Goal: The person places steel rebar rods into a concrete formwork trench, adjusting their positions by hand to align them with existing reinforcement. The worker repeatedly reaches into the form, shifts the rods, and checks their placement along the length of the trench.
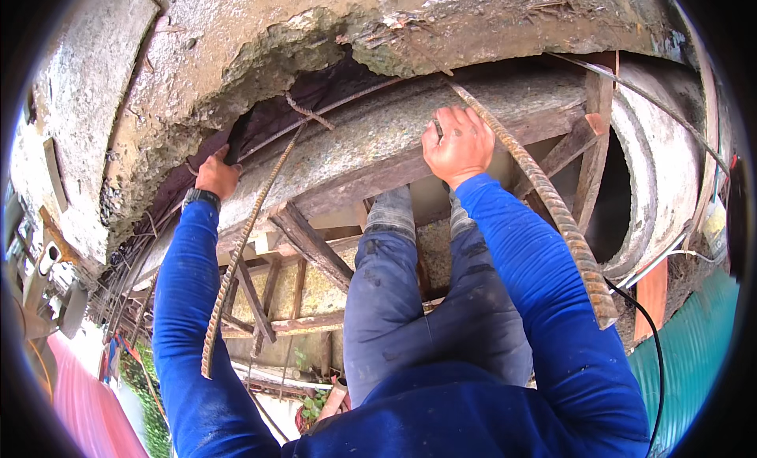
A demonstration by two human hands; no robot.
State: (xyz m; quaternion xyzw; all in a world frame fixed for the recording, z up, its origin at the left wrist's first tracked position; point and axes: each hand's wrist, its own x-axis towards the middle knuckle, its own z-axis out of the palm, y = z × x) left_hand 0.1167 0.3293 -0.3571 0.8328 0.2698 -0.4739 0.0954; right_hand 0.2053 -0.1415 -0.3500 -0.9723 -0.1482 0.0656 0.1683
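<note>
Both hands (pixel 217 174) (pixel 456 146) on grey concrete slab (pixel 371 138) beside rebar (pixel 544 194)

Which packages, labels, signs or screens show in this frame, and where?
None can be made out: only concrete, rebar, wooden props and corrugated sheets.
The left hand reaches into the gap under the slab; the right hand presses on the concrete.

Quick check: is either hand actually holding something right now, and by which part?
Right hand lies on the concrete beam beside a rebar; grip unclear. Left hand reaches into the dark gap; grip hidden.
</note>
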